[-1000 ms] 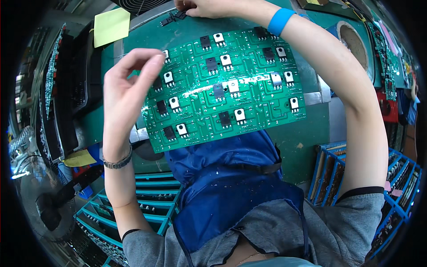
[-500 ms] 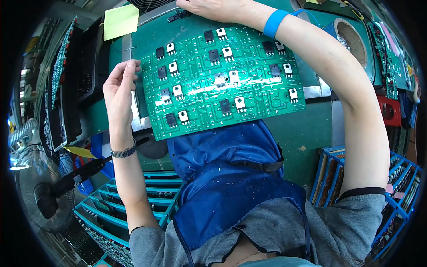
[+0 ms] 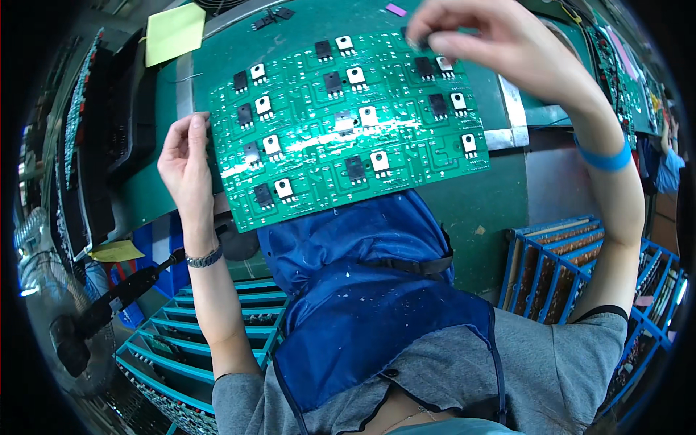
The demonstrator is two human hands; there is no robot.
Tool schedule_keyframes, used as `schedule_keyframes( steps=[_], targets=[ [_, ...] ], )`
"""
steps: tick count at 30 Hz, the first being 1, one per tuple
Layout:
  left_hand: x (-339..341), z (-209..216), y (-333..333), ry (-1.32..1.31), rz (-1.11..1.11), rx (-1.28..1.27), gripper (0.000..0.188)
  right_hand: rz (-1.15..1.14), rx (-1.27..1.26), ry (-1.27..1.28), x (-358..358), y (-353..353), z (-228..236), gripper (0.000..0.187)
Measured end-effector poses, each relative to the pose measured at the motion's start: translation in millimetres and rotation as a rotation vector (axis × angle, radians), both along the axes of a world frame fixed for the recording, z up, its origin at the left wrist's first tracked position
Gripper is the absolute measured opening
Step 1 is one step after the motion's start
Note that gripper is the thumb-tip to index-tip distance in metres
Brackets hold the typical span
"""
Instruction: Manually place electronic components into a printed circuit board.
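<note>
My left hand pinches the left edge of a green circuit board, which lies tilted between the bench and my lap. Pairs of three-legged transistors stand in rows on it. In each pair one shows a black face, like the black-faced transistor, and one a pale metal face, like the pale-faced transistor. At the lower right a pale-faced transistor stands without a black-faced one beside it. Above the board's upper right corner, my right hand has its fingers closed on a small black transistor, mostly hidden by them.
Loose black transistors lie on the green bench beyond the board. A yellow paper hangs at the far left, above a black tray. A fan and racks of boards, one teal, one blue, flank me.
My right hand has moved right from the loose black transistors to the board's upper right corner, carrying a small black transistor. The left hand keeps its hold; the board appears slightly farther left.
</note>
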State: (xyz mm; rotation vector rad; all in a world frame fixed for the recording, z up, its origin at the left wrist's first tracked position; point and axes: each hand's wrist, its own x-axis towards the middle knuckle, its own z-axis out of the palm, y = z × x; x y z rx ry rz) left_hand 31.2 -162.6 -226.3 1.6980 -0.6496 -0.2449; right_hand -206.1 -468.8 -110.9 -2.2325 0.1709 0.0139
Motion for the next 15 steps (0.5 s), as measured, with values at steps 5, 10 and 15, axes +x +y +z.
schedule_keyframes(
  steps=[5, 10, 15],
  targets=[
    [3.5, -1.0, 5.8, 0.001, -0.008, 0.016, 0.021, -0.163, 0.170, -0.013, -53.3, 36.3, -11.4, 0.017],
    [4.7, -5.6, 4.1, -0.021, -0.020, -0.004, 0.023, -0.079, 0.007, 0.001, -64.1, 44.2, -18.8, 0.016],
    [3.7, -5.2, 3.1, -0.050, -0.005, 0.005, 0.022, -0.066, 0.019, 0.024, -55.5, 42.0, -22.9, 0.013]
  ],
)
